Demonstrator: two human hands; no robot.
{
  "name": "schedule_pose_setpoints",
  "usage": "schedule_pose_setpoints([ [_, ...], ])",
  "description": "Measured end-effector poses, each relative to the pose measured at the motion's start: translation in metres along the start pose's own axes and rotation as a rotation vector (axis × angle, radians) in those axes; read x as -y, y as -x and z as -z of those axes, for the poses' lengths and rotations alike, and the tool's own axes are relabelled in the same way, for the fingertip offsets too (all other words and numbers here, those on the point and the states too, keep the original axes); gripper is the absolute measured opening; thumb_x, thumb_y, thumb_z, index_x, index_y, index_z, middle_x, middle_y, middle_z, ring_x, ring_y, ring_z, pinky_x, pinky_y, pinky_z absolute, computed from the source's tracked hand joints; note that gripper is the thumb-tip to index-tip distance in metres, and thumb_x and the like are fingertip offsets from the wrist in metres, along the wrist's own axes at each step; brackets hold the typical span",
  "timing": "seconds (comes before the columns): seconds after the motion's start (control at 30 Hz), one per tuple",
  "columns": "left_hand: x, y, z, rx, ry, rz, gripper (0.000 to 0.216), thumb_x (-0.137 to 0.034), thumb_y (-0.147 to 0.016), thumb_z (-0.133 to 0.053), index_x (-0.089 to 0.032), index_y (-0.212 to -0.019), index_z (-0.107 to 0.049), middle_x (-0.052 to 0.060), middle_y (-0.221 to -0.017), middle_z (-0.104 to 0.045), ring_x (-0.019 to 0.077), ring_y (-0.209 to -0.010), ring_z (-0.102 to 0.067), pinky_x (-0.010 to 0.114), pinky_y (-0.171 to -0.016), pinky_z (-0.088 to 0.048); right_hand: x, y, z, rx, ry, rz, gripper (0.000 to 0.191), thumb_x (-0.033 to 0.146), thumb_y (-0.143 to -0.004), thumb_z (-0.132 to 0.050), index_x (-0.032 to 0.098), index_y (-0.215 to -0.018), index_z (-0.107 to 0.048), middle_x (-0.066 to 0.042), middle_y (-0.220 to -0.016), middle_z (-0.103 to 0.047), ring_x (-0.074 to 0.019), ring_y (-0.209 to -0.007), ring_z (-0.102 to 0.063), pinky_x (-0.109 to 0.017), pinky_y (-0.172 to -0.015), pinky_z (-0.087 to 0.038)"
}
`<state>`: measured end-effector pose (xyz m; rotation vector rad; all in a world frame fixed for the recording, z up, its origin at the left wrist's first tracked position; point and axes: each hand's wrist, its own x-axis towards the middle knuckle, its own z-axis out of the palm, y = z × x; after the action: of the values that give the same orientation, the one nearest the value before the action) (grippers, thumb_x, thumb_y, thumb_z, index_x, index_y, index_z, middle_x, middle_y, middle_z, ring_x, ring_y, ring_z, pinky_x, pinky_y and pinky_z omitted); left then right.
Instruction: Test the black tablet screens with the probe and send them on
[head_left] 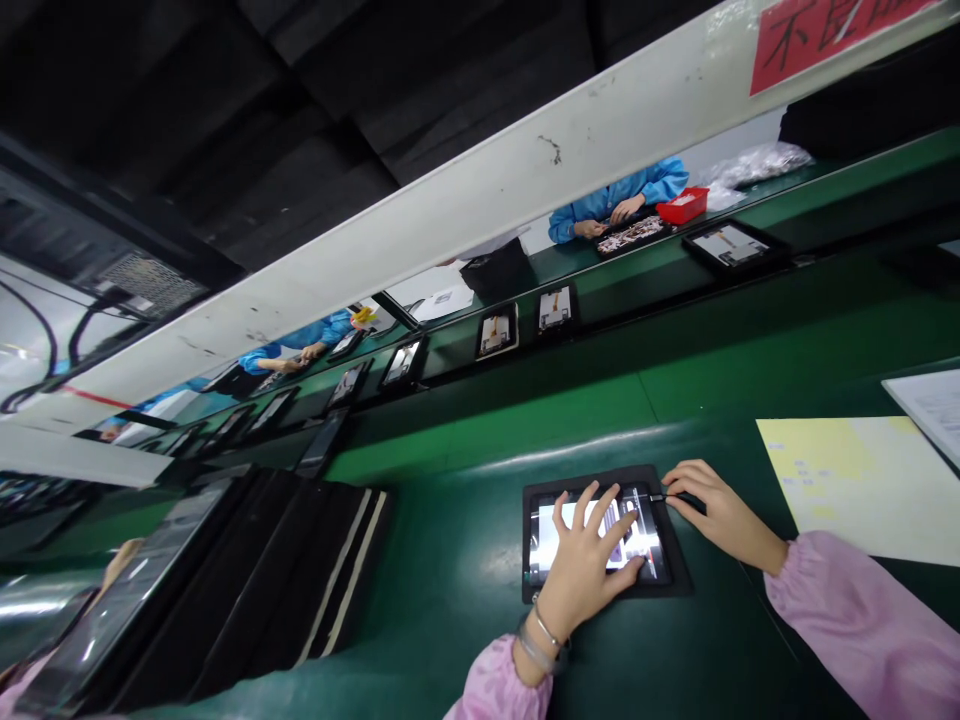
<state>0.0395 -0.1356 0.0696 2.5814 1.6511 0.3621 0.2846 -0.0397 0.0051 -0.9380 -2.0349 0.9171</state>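
A tablet with a lit screen lies on a black padded tray on the green bench. My left hand rests over the screen, its fingers spread and touching the glass. At the tablet's right edge my right hand pinches a black cable plug. The metal tip of the plug meets the tablet's side; whether it is fully inserted I cannot tell. A thin dark cable runs down the bench below my right wrist.
A stack of black trays stands at left. Yellow paper lies at right. Beyond, a line carries several open tablets, and people in blue sleeves work near a red bin. A white beam crosses overhead.
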Motion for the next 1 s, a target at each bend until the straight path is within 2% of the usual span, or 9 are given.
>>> schedule_pose_setpoints([
  [0.4,-0.001,-0.004,-0.003,0.001,0.008,0.007,0.042,-0.046,-0.093,-0.059,-0.032,-0.132,-0.058,0.006,-0.155,-0.045,0.0329,-0.144,-0.033,0.060,-0.115,-0.017,0.002,0.001,-0.001,0.008,-0.001,0.006,0.018,0.036,-0.101,-0.053,0.026,-0.096,-0.068,-0.008,-0.108,-0.067,-0.0281,-0.116,-0.054,-0.047,-0.100,-0.049],
  [0.63,0.000,-0.007,-0.001,0.092,0.020,0.020,0.043,-0.050,-0.097,-0.051,-0.033,-0.136,-0.055,0.003,-0.162,-0.034,0.0324,-0.149,-0.026,0.061,-0.118,-0.011,-0.003,0.001,-0.002,0.025,-0.001,0.007,0.015,0.032,-0.101,-0.054,0.024,-0.104,-0.066,-0.008,-0.110,-0.066,-0.0274,-0.116,-0.052,-0.046,-0.101,-0.046],
  [0.87,-0.011,-0.017,-0.002,0.180,0.097,-0.054,0.098,-0.077,-0.082,-0.055,-0.027,-0.159,-0.020,0.012,-0.166,-0.023,0.0340,-0.152,-0.021,0.065,-0.121,-0.008,-0.005,0.003,-0.002,-0.004,-0.028,0.014,0.016,0.035,-0.100,-0.058,0.025,-0.091,-0.066,-0.007,-0.110,-0.066,-0.0279,-0.117,-0.051,-0.046,-0.102,-0.044],
  [0.93,-0.014,-0.019,-0.005,0.184,0.111,-0.064,0.101,-0.080,-0.081,-0.052,-0.026,-0.159,-0.019,0.014,-0.165,-0.024,0.0335,-0.152,-0.022,0.064,-0.122,-0.009,-0.007,0.003,-0.003,-0.009,-0.029,0.005,0.018,0.037,-0.099,-0.058,0.025,-0.087,-0.065,-0.007,-0.109,-0.066,-0.0285,-0.117,-0.050,-0.047,-0.102,-0.044],
  [1.0,-0.014,-0.021,-0.011,0.175,0.111,-0.062,0.103,-0.084,-0.079,-0.051,-0.024,-0.158,-0.025,0.016,-0.164,-0.026,0.0340,-0.152,-0.023,0.063,-0.121,-0.014,-0.008,0.001,-0.005,-0.004,-0.031,-0.001,0.020,0.036,-0.100,-0.057,0.025,-0.085,-0.064,-0.007,-0.109,-0.066,-0.0286,-0.117,-0.050,-0.047,-0.101,-0.044],
])
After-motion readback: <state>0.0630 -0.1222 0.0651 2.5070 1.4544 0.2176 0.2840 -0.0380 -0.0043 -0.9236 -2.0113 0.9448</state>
